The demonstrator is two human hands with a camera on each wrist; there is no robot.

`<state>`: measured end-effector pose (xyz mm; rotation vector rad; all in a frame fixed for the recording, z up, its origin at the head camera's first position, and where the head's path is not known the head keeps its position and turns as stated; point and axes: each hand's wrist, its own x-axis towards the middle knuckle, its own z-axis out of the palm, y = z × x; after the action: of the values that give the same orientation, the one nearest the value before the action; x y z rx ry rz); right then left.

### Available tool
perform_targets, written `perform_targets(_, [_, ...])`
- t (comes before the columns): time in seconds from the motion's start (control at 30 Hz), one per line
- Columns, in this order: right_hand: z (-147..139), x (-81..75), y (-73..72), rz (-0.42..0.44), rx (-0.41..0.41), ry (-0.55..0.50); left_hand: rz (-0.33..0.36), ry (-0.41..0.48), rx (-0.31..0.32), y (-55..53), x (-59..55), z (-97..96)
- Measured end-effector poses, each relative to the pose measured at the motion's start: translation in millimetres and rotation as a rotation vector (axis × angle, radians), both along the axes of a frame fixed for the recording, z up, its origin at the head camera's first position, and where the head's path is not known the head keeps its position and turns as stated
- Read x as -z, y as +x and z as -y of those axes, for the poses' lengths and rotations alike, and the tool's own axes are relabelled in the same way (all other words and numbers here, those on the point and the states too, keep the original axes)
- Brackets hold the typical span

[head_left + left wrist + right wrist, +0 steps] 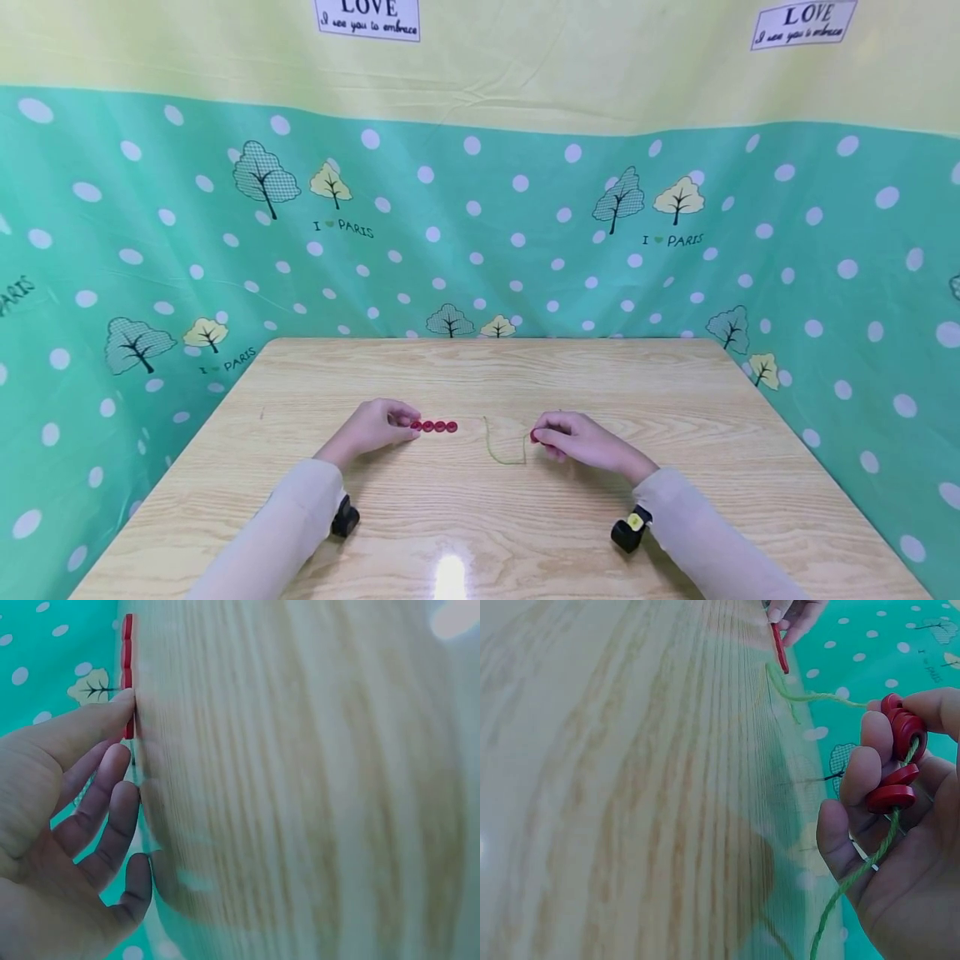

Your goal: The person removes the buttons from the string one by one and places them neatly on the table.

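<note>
Several red buttons [440, 427] lie in a straight row on the wooden table. My left hand [381, 423] pinches the leftmost button of that row between thumb and index finger, its other fingers loosely bent in the left wrist view. To the right, my right hand [581, 439] holds several red buttons [891, 798] strung on a green cord [849, 882], thumb and index finger on the top ones. Two lower buttons hang against the bent fingers. The cord's free end [501, 462] curves over the table between the hands.
The light wooden table [465, 375] has a far edge against a green dotted curtain [480, 225]. Black wrist cameras [345, 518] sit below both sleeves. A bright reflection shows at the table's near side.
</note>
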<state>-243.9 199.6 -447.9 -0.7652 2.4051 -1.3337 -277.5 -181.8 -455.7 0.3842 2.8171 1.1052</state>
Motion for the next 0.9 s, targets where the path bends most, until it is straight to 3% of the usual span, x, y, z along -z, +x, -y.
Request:
perform_targets(0.4, [0.1,-2.5,1.6,0.009,-0.002,-0.008,-0.036,0.056,0.009,0.7,-18.3,-5.9])
perform_targets(0.9, [0.0,-2.3,1.4,0.014,0.000,-0.004,-0.090,0.067,0.089,6.0,-34.4,-26.1])
